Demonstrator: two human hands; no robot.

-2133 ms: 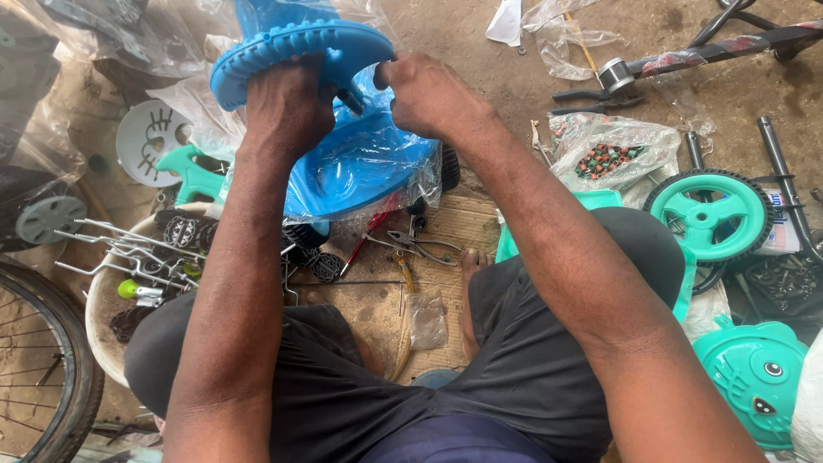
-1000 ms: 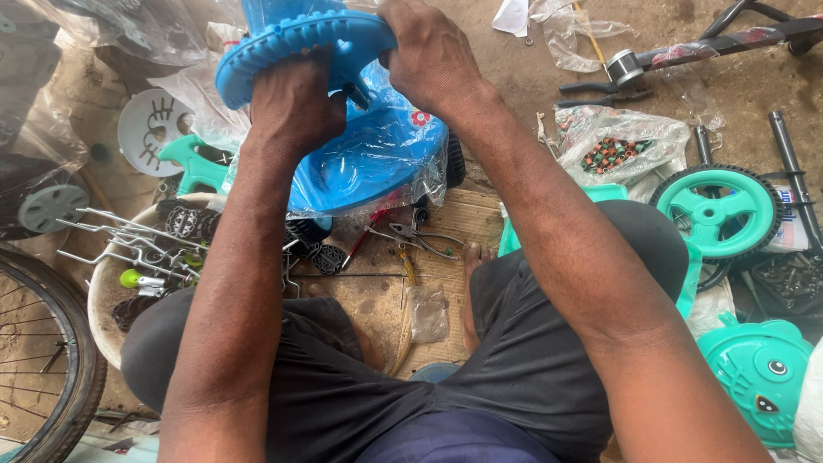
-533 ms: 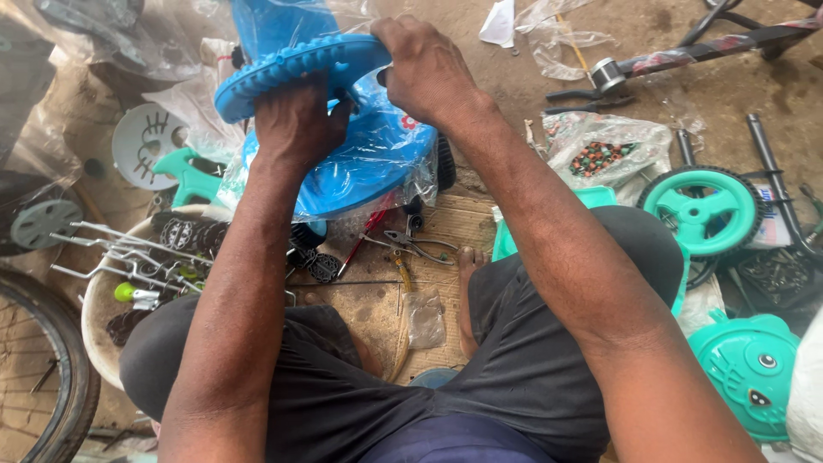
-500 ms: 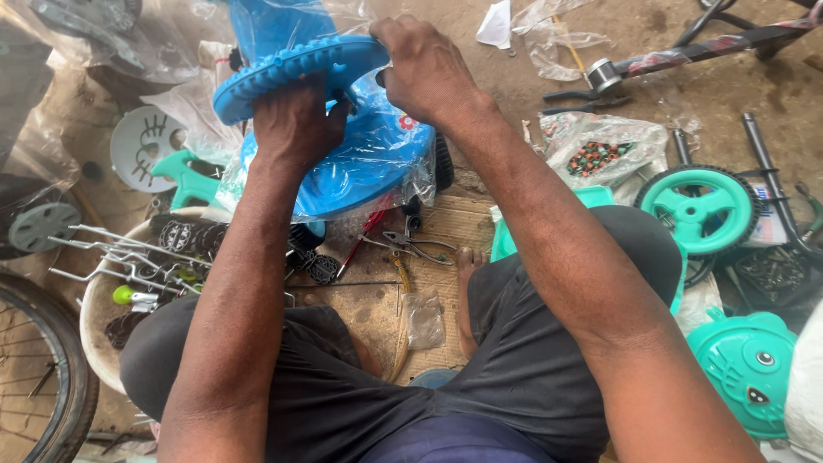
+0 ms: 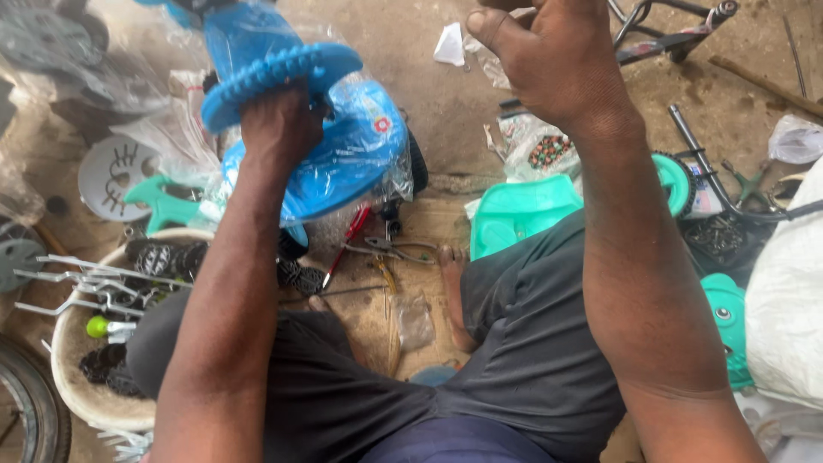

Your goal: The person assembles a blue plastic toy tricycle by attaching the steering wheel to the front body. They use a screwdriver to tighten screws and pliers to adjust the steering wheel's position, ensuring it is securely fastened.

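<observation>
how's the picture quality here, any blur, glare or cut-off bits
Head view: soft even daylight, no hard shadows; glare on the plastic wrap around the blue toy body; the right hand is close to the lens, large and cropped at the top edge; the left hand on the blue wheel looks fairly sharp.

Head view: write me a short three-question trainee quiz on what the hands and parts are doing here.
1. True or false: the left hand grips the blue toothed wheel.
2. What is the right hand doing? A) touching the wheel B) raised clear of the wheel C) resting on the pliers
3. What colour is the plastic seat beside the person's right thigh?

Key: 1 true; 2 B; 3 teal green.
</observation>
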